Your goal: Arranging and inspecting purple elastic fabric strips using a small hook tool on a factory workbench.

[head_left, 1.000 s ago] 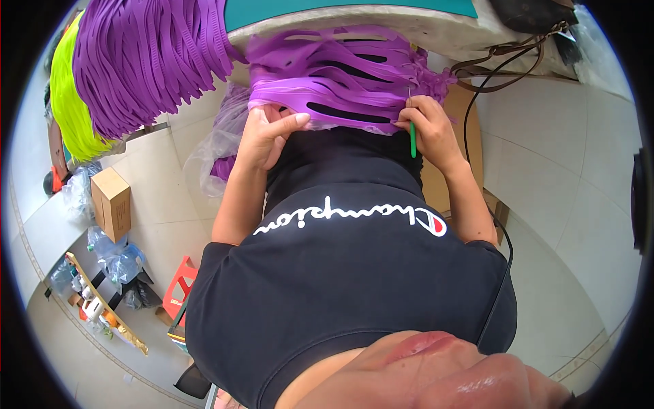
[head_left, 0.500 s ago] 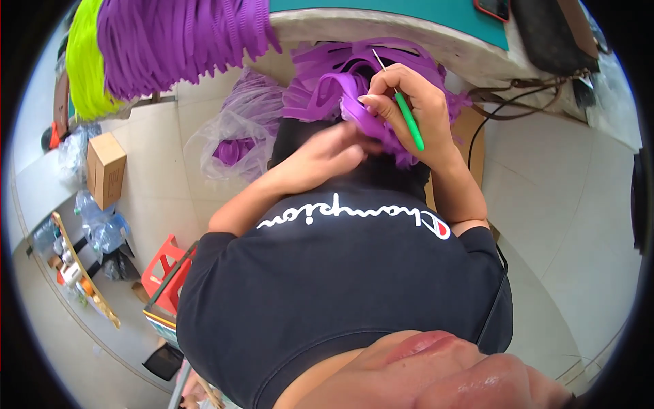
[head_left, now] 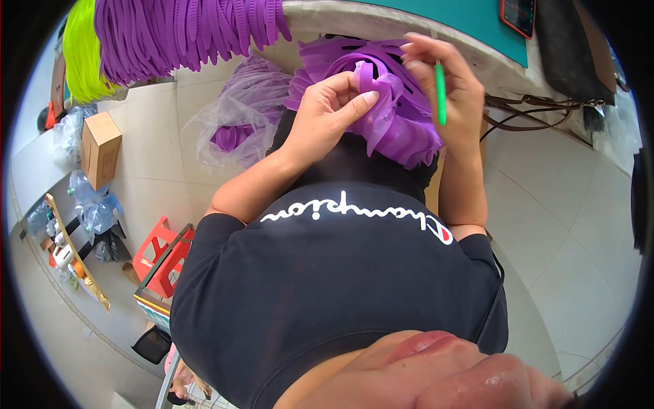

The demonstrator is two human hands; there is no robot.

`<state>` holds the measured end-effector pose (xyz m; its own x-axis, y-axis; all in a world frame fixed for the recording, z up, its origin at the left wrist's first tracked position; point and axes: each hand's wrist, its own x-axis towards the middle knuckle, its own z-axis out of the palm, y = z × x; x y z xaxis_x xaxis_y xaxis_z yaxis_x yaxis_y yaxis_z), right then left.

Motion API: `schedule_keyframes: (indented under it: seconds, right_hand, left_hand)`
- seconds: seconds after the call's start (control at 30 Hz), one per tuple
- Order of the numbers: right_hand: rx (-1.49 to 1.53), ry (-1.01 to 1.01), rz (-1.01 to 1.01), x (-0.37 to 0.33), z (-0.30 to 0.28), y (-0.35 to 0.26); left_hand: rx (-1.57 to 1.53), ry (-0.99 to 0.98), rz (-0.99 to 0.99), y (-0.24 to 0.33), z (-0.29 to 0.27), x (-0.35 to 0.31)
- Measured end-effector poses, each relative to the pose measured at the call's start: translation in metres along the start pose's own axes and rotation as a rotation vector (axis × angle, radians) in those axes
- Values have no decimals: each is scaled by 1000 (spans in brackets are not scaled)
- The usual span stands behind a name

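Note:
My left hand is closed, thumb and fingers pinching the edge of a soft purple rubber strap. More purple rubber pieces lie heaped across my lap, under and beyond that strap. To the right, my right hand grips a slim green-handled pick, held upright against the fingers. Its thin metal tip is hard to make out against the pale table edge. The right thumb and fingertips stand just off the heap.
Ridged purple straps hang over the table edge beside yellow-green ones. A clear plastic bag of purple pieces rests on the floor. A phone lies on the teal mat. Leftward are a cardboard box and red stool.
My left hand has risen from near my lap to the heap and now pinches the strap. The right hand, still holding the pick, has shifted right, away from the purple pieces.

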<state>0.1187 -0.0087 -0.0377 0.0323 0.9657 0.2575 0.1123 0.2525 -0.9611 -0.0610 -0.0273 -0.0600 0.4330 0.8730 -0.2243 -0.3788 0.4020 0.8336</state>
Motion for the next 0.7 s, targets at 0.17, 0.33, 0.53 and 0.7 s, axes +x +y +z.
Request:
schedule_keyframes:
  seconds: [0.17, 0.33, 0.53, 0.7]
  right_hand:
    - [96, -207, -175, -9, -16, 7]
    - [277, -157, 111, -22, -3, 16]
    - [296, -186, 151, -23, -4, 20]
    - [247, -181, 138, -23, -6, 18]
  left_hand:
    - [124, 15, -15, -2, -5, 0]
    - [88, 9, 12, 5, 2, 2]
    - [93, 28, 10, 3, 4, 2]
    - [113, -21, -4, 1, 0, 2]
